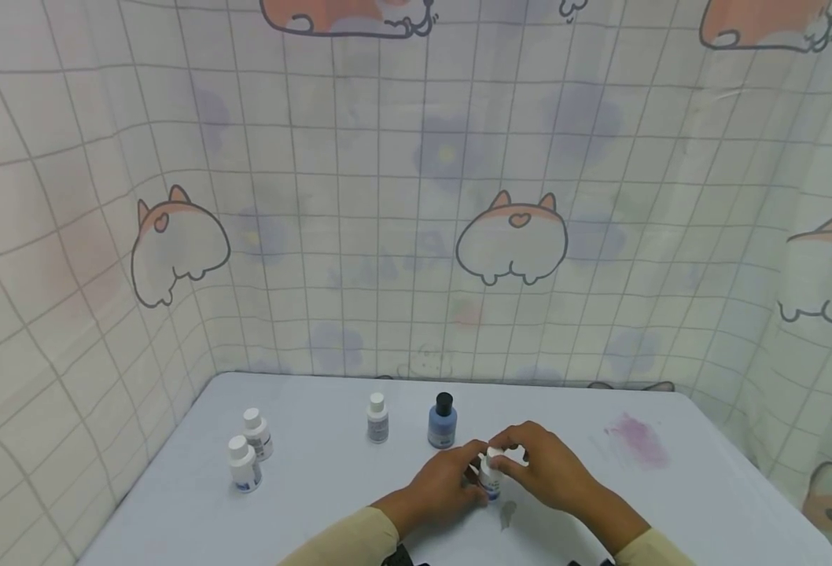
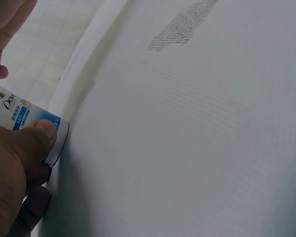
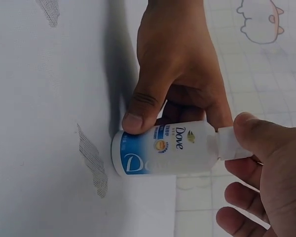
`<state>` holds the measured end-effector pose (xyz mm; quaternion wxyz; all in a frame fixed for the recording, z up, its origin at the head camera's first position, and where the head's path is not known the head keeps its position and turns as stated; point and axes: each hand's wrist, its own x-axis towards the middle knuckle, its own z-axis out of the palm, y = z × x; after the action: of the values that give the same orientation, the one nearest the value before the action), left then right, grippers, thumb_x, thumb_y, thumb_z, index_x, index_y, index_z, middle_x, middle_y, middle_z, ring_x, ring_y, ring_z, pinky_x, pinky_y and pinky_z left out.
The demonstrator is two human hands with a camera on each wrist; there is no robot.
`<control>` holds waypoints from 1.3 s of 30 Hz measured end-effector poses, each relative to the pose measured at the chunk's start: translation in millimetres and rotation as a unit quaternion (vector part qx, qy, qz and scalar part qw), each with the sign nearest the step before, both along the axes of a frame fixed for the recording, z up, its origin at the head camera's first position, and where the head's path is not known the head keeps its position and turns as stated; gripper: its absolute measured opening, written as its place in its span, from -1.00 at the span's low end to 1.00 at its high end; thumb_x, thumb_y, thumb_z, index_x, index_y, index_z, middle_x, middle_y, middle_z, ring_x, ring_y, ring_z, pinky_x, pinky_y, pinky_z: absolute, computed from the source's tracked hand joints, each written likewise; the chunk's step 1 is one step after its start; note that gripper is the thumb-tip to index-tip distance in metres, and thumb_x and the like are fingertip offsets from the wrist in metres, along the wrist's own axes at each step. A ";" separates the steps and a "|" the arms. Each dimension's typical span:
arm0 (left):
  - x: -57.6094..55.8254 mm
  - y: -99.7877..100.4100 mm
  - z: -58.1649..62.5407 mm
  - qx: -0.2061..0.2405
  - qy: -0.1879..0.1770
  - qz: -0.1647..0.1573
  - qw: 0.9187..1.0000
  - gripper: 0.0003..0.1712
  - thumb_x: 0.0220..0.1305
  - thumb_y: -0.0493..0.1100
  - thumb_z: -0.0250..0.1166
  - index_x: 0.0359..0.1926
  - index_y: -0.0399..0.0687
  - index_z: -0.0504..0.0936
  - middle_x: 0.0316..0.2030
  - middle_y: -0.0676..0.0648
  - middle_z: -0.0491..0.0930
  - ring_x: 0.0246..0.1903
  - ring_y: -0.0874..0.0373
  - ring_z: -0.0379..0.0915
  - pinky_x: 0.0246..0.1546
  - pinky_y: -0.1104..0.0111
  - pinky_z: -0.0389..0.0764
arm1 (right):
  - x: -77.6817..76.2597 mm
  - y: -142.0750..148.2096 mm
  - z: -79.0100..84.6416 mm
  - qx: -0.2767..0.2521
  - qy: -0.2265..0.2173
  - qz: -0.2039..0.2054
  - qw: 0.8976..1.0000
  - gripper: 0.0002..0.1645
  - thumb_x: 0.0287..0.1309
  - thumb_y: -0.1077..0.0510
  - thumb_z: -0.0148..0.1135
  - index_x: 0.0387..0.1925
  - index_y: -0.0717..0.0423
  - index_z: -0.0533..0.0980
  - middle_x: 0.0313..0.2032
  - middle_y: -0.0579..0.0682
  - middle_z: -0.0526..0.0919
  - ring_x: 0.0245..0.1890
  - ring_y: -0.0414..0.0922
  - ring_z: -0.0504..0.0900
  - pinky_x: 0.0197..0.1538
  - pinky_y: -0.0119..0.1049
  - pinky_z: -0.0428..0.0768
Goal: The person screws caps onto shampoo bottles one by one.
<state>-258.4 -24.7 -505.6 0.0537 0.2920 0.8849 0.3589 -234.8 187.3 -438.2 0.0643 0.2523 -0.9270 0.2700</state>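
Note:
A small white-and-blue Dove bottle (image 3: pixel 163 150) stands upright on the white table, between both hands. My left hand (image 1: pixel 450 481) grips the lower body of the bottle, its thumb lying near the base in the left wrist view. With thumb and index finger my right hand (image 3: pixel 281 173) pinches the white cap (image 3: pixel 232 143) at the top; its other fingers curl loosely below. The cap sits on the bottle's neck. Nearest to the hands stands a blue bottle with a black cap (image 1: pixel 443 424), just behind the left hand.
Another white bottle (image 1: pixel 377 420) stands left of the blue one. Two more white bottles, a front one (image 1: pixel 244 465) and a rear one (image 1: pixel 257 436), are at the table's left. A pink stain (image 1: pixel 638 442) marks the right side. Patterned curtain (image 1: pixel 388 236) surrounds the table (image 1: pixel 317 472).

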 end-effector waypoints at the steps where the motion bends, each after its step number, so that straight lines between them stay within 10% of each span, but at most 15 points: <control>1: 0.0 0.2 -0.2 0.000 0.001 -0.001 1.000 -0.28 0.17 -0.10 0.55 0.32 0.21 0.46 -0.05 0.23 0.65 -0.12 0.43 0.55 0.00 0.36 0.59 | 0.1 0.2 -0.1 0.000 -0.001 -0.001 1.000 -0.71 0.26 -0.14 0.41 -0.04 -0.20 0.67 -0.13 -0.27 0.62 -0.13 -0.14 0.61 -0.14 -0.30 0.60; 11: 0.8 0.2 -1.2 0.001 0.003 -0.001 1.000 -0.27 0.17 -0.11 0.55 0.32 0.20 0.45 -0.04 0.22 0.64 -0.13 0.43 0.55 -0.03 0.38 0.59 | 5.3 6.2 1.5 -0.022 0.059 0.097 0.993 -0.67 0.32 0.23 0.36 0.10 -0.02 0.65 -0.02 -0.18 0.69 -0.06 -0.04 0.62 -0.16 -0.20 0.66; 20: 0.7 0.3 -2.1 -0.001 0.009 -0.003 1.000 -0.29 0.16 -0.10 0.56 0.30 0.21 0.47 -0.08 0.23 0.65 -0.13 0.44 0.56 -0.02 0.37 0.59 | 2.4 2.3 0.2 0.005 0.021 0.017 1.000 -0.77 0.25 -0.04 0.44 -0.07 -0.19 0.67 -0.17 -0.34 0.61 -0.14 -0.19 0.58 -0.17 -0.32 0.60; 30: 0.9 0.9 -2.1 -0.004 0.013 0.002 1.000 -0.27 0.14 -0.09 0.57 0.31 0.17 0.46 -0.04 0.21 0.66 -0.12 0.43 0.57 -0.01 0.36 0.59 | 4.2 7.9 0.3 -0.007 0.038 0.075 0.996 -0.64 0.31 0.21 0.38 0.11 -0.09 0.65 0.00 -0.21 0.67 -0.05 -0.08 0.61 -0.18 -0.30 0.62; 39: -0.6 0.8 -1.1 0.004 0.008 0.000 1.000 -0.29 0.16 -0.11 0.56 0.30 0.21 0.47 -0.11 0.24 0.66 -0.15 0.43 0.56 -0.03 0.37 0.59 | 0.0 2.3 1.9 0.004 0.007 0.011 1.000 -0.77 0.24 -0.04 0.46 -0.10 -0.18 0.65 -0.22 -0.32 0.58 -0.17 -0.15 0.57 -0.20 -0.33 0.58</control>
<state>-258.9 -23.9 -506.8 0.0458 0.2948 0.8839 0.3602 -234.8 189.6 -436.3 0.0665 0.2648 -0.9248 0.2651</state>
